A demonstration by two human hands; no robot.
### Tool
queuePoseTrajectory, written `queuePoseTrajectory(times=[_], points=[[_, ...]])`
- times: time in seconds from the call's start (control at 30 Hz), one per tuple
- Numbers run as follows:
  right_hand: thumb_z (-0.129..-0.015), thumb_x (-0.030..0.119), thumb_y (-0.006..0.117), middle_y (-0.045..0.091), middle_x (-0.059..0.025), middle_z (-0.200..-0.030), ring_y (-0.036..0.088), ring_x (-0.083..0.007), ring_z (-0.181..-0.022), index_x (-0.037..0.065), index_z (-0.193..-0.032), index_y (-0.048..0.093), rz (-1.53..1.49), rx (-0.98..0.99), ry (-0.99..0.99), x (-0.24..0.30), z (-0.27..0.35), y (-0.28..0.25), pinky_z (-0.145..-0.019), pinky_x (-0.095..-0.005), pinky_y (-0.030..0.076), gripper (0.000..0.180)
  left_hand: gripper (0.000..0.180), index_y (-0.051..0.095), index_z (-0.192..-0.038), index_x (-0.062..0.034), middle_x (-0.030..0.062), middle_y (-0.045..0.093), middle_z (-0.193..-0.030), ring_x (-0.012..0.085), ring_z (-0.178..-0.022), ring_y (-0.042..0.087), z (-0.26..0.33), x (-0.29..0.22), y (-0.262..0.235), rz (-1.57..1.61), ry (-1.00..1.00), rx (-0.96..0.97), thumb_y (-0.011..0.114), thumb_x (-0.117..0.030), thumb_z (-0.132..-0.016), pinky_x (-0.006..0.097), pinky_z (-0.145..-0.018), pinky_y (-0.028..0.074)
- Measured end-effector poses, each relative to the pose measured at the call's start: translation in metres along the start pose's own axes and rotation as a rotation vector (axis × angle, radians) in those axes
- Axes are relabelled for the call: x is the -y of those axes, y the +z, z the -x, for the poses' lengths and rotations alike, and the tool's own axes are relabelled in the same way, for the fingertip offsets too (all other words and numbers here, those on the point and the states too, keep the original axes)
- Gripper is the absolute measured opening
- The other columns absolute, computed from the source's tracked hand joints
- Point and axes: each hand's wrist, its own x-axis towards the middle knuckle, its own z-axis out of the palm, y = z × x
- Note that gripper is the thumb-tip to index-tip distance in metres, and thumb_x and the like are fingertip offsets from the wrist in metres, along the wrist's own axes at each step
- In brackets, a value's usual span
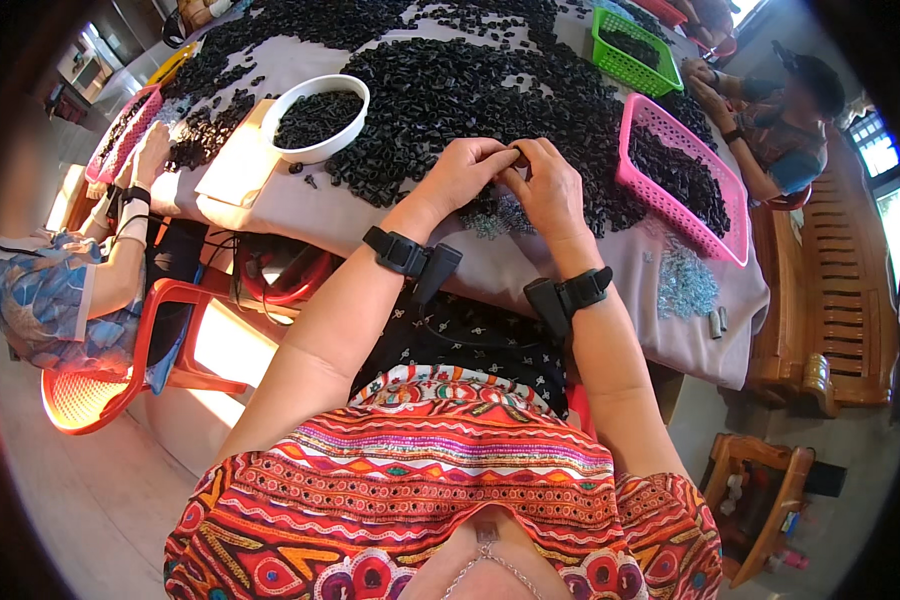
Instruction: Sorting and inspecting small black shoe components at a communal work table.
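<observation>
The cloth-covered table bears heaped black parts, baskets, a white bowl, seemingly small metal clips.

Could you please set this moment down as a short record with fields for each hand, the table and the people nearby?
left hand: left hand raised over the table edge, fingertips meeting the other hand's; what they pinch is too small to tell
right hand: right hand fingers curled against the left
wrists: a black wrist device on each
table: cloth-covered table heaped with small black parts
containers: white bowl of parts on the left; pink basket on the right; green basket farther back
others: a co-worker's hand at left, another person at right
</observation>
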Motion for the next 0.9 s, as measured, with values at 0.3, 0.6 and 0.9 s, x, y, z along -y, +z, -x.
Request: queuePoseTrajectory(times=[0.3,0.6,0.9], points=[[-0.077,0.024,0.077,0.064,-0.0094,-0.090,0.066,-0.0325,-0.079,0.008,-0.102,0.065,0.125,0.012,-0.086,-0.0027,0.0011,0.0002,-0.067,-0.0412,0.053,0.032,0.027,0.072,-0.096,0.0017,0.0019,0.070,-0.083,0.0075,-0.074,0.064,0.0022,0.0039,-0.0022,0.025,-0.044,0.045,0.061,-0.023,-0.099,0.024,-0.070,0.052],[-0.077,0.026,0.077,0.065,-0.0103,-0.089,0.066,-0.0333,-0.079,0.007,-0.098,0.063,0.114,0.046,-0.090,-0.0043,0.0009,0.0023,-0.067,-0.0419,0.053,0.032,0.025,0.071,-0.096,0.0015,0.0023,0.070,-0.081,0.0074,-0.072,0.063,0.0023,0.0088,-0.0008,-0.056,0.026,0.029,0.061,-0.021,-0.098,0.024,-0.068,0.051],[-0.077,0.021,0.076,0.065,-0.0101,-0.089,0.066,-0.0328,-0.078,0.007,-0.099,0.063,0.120,0.038,-0.067,-0.0070,0.0018,0.0040,-0.067,-0.0413,0.053,0.029,0.026,0.072,-0.091,-0.0003,0.0010,0.069,-0.077,0.0072,-0.067,0.061,0.0020,0.0102,-0.0002,-0.107,0.020,0.002,0.061,-0.023,-0.098,0.023,-0.064,0.049]])
